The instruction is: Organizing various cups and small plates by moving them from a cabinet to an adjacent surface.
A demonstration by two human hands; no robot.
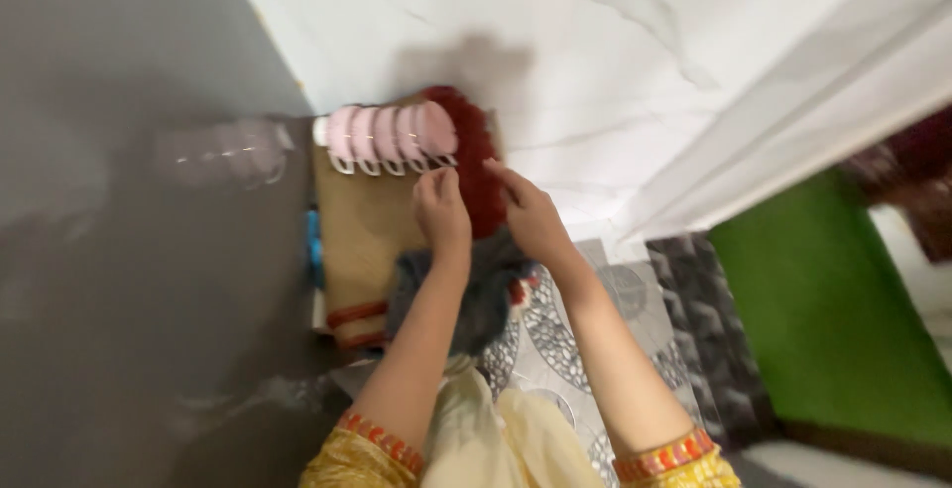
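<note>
The picture is blurred by motion. A row of pink pegs with metal hooks (392,133) is fixed at the foot of a white marble wall. A dark red fluffy cloth (478,156) hangs at the right end of the row. My left hand (441,212) is raised just under the hooks, its fingers pinched at the left edge of the red cloth. My right hand (531,218) grips the same cloth from the right side. A grey cloth (476,295) hangs below my wrists. A tan cloth with red stripes (359,235) hangs to the left of my left hand.
A grey wall (119,280) fills the left side, with a clear plastic thing (233,151) on it. A small blue object (314,245) shows beside the tan cloth. A patterned grey tiled floor (635,300) and a green wall (833,309) lie to the right.
</note>
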